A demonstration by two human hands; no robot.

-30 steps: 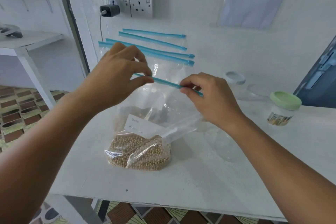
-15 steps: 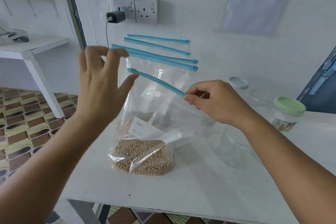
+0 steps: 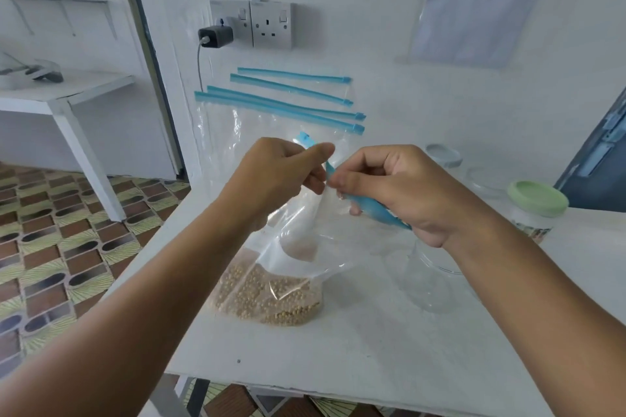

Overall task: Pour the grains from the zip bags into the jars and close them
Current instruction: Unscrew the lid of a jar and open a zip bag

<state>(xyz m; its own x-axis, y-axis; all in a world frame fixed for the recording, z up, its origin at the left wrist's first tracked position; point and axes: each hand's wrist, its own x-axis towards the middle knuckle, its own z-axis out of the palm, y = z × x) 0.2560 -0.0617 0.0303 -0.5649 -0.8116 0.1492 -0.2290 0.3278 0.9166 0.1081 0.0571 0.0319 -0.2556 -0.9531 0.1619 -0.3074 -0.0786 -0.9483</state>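
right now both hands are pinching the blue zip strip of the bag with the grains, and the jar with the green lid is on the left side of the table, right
Not quite. The left hand and right hand do pinch the blue zip strip of the bag with the grains, but the jar with the green lid stands on the right side of the table, not the left. The head view shows it.

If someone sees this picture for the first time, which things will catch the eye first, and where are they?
At the centre, the left hand and the right hand pinch the blue zip strip of a clear bag with beige grains lying on the white table. Behind it, more blue-topped zip bags lean on the wall. A green-lidded jar stands at the right.
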